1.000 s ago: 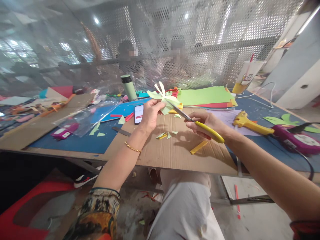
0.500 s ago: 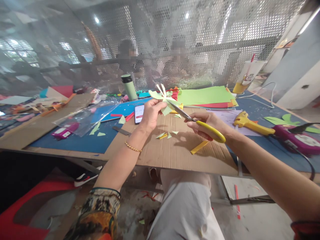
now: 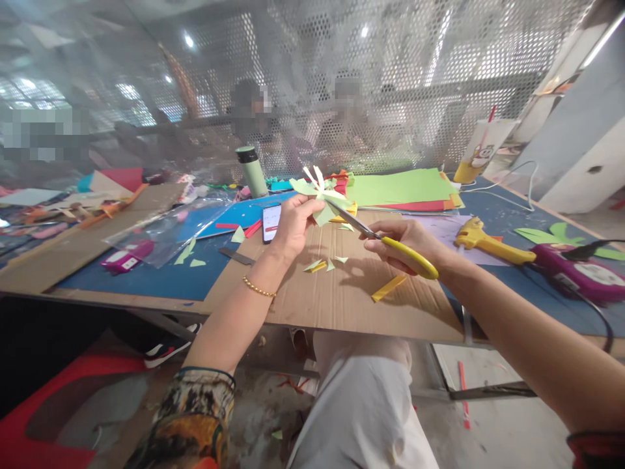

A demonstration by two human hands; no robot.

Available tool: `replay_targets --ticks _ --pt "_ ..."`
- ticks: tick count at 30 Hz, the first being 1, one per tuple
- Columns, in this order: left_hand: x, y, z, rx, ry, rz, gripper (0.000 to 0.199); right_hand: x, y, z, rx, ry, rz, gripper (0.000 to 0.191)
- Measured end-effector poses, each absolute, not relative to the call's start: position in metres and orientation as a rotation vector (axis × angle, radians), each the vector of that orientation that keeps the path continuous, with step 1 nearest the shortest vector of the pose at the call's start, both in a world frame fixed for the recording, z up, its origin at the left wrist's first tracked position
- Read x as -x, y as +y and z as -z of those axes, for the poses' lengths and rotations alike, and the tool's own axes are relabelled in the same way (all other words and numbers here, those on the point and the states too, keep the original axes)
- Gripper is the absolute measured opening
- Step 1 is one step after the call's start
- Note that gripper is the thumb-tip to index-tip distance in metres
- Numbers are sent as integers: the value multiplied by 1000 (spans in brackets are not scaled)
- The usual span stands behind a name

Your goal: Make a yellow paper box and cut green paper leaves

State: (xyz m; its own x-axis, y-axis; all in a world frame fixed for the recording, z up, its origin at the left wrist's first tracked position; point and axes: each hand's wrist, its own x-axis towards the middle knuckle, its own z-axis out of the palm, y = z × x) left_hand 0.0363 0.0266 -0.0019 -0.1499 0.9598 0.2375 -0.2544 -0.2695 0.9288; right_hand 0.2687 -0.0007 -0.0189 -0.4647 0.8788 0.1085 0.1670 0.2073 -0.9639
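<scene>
Pinched in my left hand (image 3: 295,225) is a pale green paper cutout (image 3: 324,213) with thin strips standing up from its top. My right hand (image 3: 403,244) grips a pair of yellow-handled scissors (image 3: 415,258), its blades pointing left and up against the paper's right side. How far the blades are parted is hard to make out. Both hands are above a brown cardboard sheet (image 3: 303,305), where small green paper scraps (image 3: 342,260) and a yellow strip (image 3: 389,288) lie.
Rightward are a yellow glue gun (image 3: 493,242), a purple box with a cord (image 3: 579,270) and a drink cup (image 3: 483,150). Green paper sheets (image 3: 395,187), a phone (image 3: 271,223) and a green bottle (image 3: 252,172) sit behind. A clear plastic bag (image 3: 166,228) lies left.
Almost everything holds still. My right hand and the scissors have shifted very slightly left, while the paper stays in my left hand.
</scene>
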Motion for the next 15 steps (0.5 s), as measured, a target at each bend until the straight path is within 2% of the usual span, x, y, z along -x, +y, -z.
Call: replay_targets --ticks 15 --pt "-36 26 -1 -1091 908 -1559 27 -272 1 22 941 -1849 -1277 49"
